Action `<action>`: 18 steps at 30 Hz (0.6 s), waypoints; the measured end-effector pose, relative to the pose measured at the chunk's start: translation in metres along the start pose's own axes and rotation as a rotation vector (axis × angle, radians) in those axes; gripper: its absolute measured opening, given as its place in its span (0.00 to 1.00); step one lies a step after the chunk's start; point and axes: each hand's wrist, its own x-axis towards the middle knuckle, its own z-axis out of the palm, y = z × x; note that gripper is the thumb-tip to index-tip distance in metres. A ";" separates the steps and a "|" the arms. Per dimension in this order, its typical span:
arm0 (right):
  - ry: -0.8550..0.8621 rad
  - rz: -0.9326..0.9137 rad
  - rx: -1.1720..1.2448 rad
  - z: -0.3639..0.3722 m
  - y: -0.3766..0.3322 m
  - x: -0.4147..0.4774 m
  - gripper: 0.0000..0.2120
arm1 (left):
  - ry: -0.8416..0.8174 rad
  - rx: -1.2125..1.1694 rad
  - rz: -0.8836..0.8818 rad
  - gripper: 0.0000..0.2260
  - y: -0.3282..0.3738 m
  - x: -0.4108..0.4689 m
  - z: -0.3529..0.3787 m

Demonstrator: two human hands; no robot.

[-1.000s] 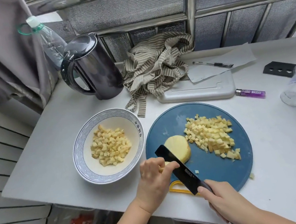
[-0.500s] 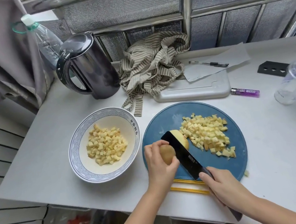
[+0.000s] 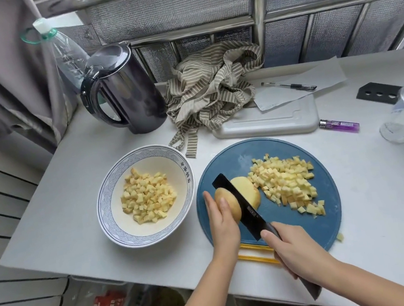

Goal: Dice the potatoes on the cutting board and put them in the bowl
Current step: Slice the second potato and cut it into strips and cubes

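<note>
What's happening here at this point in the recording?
A person is dicing potatoes. The left hand holds a skin-on potato piece on the blue cutting board. The right hand grips a black knife, and its blade sits between that piece and a cut half. A pile of dice lies on the board's right side. The bowl beside the board already holds cubes.

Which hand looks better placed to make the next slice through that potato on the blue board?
Right hand: it grips the black knife, blade standing beside the pale cut potato half. The left hand merely holds the brown-skinned potato piece.
</note>
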 end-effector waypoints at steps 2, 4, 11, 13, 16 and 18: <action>0.001 -0.003 -0.034 -0.002 -0.002 0.001 0.15 | 0.003 -0.054 -0.007 0.25 0.000 0.000 0.005; 0.007 -0.028 -0.107 -0.003 -0.002 0.001 0.14 | 0.009 -0.091 0.004 0.25 -0.002 0.000 0.007; 0.056 -0.081 -0.225 -0.004 -0.009 0.004 0.14 | 0.133 -0.066 0.072 0.24 -0.005 -0.002 0.022; 0.062 -0.077 -0.225 -0.007 -0.009 0.005 0.14 | 0.193 -0.048 0.099 0.23 -0.005 0.000 0.026; 0.063 -0.069 -0.197 -0.008 -0.006 0.003 0.14 | 0.232 -0.041 0.149 0.26 -0.008 0.001 0.029; 0.063 -0.056 -0.157 -0.008 -0.005 0.001 0.15 | 0.244 -0.038 0.164 0.27 -0.011 0.003 0.030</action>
